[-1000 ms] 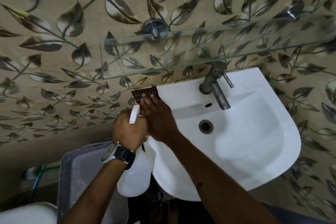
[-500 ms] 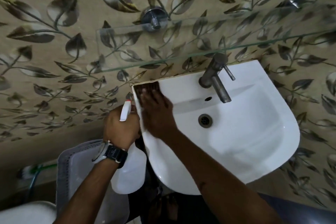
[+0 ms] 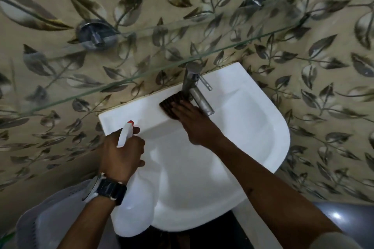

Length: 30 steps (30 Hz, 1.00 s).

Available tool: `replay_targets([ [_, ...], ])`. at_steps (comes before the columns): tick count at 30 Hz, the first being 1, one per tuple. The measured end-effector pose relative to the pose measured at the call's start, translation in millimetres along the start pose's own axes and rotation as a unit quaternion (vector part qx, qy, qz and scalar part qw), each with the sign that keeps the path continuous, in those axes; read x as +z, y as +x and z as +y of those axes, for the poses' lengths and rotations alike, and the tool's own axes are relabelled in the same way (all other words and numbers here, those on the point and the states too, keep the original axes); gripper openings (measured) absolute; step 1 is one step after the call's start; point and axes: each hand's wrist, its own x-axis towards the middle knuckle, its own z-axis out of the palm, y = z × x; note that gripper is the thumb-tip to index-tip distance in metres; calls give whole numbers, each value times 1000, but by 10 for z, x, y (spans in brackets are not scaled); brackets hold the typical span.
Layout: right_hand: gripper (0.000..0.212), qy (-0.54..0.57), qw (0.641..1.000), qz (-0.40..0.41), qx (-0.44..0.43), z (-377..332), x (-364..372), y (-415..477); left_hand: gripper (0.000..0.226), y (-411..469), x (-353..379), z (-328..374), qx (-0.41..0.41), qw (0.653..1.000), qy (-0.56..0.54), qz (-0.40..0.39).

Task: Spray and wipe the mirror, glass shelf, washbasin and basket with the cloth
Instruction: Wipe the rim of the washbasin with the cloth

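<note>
**Q:** Surface and room?
**A:** A white washbasin (image 3: 253, 127) is fixed to a wall (image 3: 50, 143) tiled w/ a leaf pattern. A glass shelf (image 3: 162, 52) is mounted above it on round metal brackets (image 3: 95, 34). A steel tap (image 3: 195, 87) is set on the rear ledge, w/ its spout angled over the bowl.

**Q:** Grip state, L and R?
**A:** L hand (image 3: 121, 151): the grip is curled round the neck of a white spray bottle (image 3: 137, 204), which is held upright over the basin's left rim, red-tipped nozzle uppermost. A dark watch (image 3: 109, 190) is worn on that wrist. R hand (image 3: 194, 121): the fingers are laid flat and straight on a brown cloth (image 3: 172, 105). The cloth is pressed onto the rear ledge, touching the tap base on its left side.

**Q:** Edges and room to move?
**A:** White ledge is seen from the cloth to the basin's left rear corner. The shelf's front edge is seen crossing above the tap head. A pale perforated basket (image 3: 40, 218) is seen below the L forearm, left of the basin. The R forearm is stretched across the bowl.
</note>
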Motion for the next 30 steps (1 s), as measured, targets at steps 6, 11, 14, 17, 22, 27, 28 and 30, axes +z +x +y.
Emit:
replay_targets([
  [6,57,-20,999,-26,33,604,-70,-399,37,59,193,138,-13,999,-30,-18],
  [11,83,3,973,12,230,1066,-237,-102,20,114,440,209,-8,999,5,-35],
  [14,66,32,961,5,274,892,-226,224,28,166,656,265,-9,999,14,-40],
  [17,64,43,982,14,185,712,-136,179,38,209,851,331,8,998,25,-53],
  [22,57,19,993,-54,104,1060,-163,111,50,280,1062,340,26,998,40,-51],
  [27,65,-39,952,-35,300,1993,-394,-90,44,314,1108,294,31,997,36,-58],
  [28,67,-39,946,-41,320,2098,-417,-92,37,326,1119,305,33,997,36,-60],
  [30,63,-39,950,-31,309,2028,-345,-7,25,317,1115,299,28,995,58,-75],
])
